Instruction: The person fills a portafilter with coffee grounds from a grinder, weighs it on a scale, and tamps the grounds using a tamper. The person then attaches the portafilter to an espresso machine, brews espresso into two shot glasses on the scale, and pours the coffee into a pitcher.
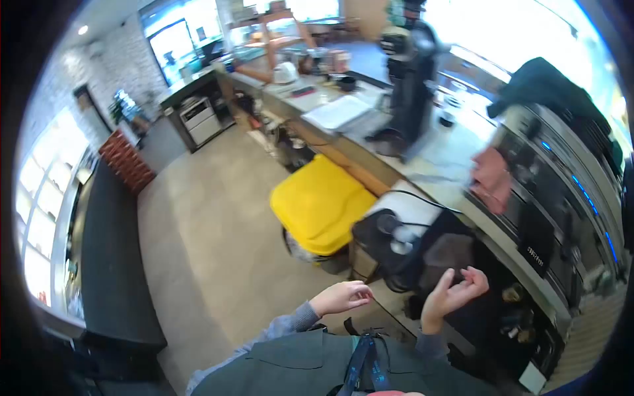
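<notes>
My left hand (341,297) is low in the middle, in front of the dark apron (284,363), its fingers loosely curled; whether anything is in them cannot be made out. To its right my right hand (454,297) is raised with thumb and fingers apart and holds nothing. Behind my right hand are a black bag (383,241) and a dark brown item on the lower shelf. A yellow bin lid (320,204) lies beyond my left hand.
At right stands a coffee machine (561,178) with blue lights and a pink cloth (491,178). A black grinder (411,86) and papers (338,112) are on the counter (436,168). A dark counter (115,264) runs along the left, beside the floor (211,218).
</notes>
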The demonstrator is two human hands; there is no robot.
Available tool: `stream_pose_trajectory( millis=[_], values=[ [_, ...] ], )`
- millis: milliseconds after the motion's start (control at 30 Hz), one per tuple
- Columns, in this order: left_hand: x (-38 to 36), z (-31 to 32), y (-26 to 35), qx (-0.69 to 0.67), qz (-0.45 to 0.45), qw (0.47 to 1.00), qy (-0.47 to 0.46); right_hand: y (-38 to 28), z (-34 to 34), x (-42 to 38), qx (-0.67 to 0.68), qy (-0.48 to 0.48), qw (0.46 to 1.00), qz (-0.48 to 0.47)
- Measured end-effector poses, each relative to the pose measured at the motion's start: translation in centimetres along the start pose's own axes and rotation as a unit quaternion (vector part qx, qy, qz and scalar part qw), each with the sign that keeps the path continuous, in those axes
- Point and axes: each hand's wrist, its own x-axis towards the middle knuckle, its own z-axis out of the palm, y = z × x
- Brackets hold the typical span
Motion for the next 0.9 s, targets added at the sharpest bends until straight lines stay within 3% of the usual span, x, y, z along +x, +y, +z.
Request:
stream_pose_trajectory(
  millis=[133, 200, 300, 333, 400, 500, 633, 767, 833, 900],
  values=[
    [-10.9, -7.6, -4.6, 0.01, -0.095, 0.988, 0.125, -9.0, 12.3, -5.9, 0.108, -0.109, 0.988, 0.01],
    [-14.9, -10.7, -6.2, 0.007, -0.172, 0.967, 0.187, -12.2, 16.6, -8.3, 0.135, -0.175, 0.975, 0.005],
    [-18.6, -14.4, -8.5, -0.014, -0.203, 0.95, 0.236, -16.2, 21.3, -9.6, 0.174, -0.284, 0.943, 0.011],
    [-19.2, -15.5, -9.3, -0.02, -0.201, 0.95, 0.238, -16.6, 22.8, -9.9, 0.171, -0.288, 0.942, 0.007],
    [-19.9, -17.5, -11.4, -0.043, -0.204, 0.948, 0.239, -16.3, 26.6, -10.6, 0.176, -0.443, 0.879, 0.012],
    [-19.7, -20.3, -15.8, -0.063, -0.19, 0.957, 0.211, -14.7, 32.5, -12.5, 0.156, -0.498, 0.852, 0.043],
    [-18.8, -26.6, -20.5, -0.051, -0.161, 0.978, 0.121, -11.4, 40.9, -13.8, 0.101, -0.509, 0.855, 0.022],
    [-17.8, -34.7, -27.1, -0.047, -0.187, 0.98, 0.046, -5.7, 51.8, -15.2, 0.049, -0.494, 0.866, 0.063],
    [-16.9, -40.6, -27.9, 0.003, -0.2, 0.979, 0.024, -2.9, 59.0, -15.3, 0.051, -0.476, 0.875, 0.074],
    [-16.0, -45.2, -29.3, 0.071, -0.192, 0.976, 0.067, -2.5, 65.7, -13.9, 0.017, -0.466, 0.88, 0.087]
  ],
)
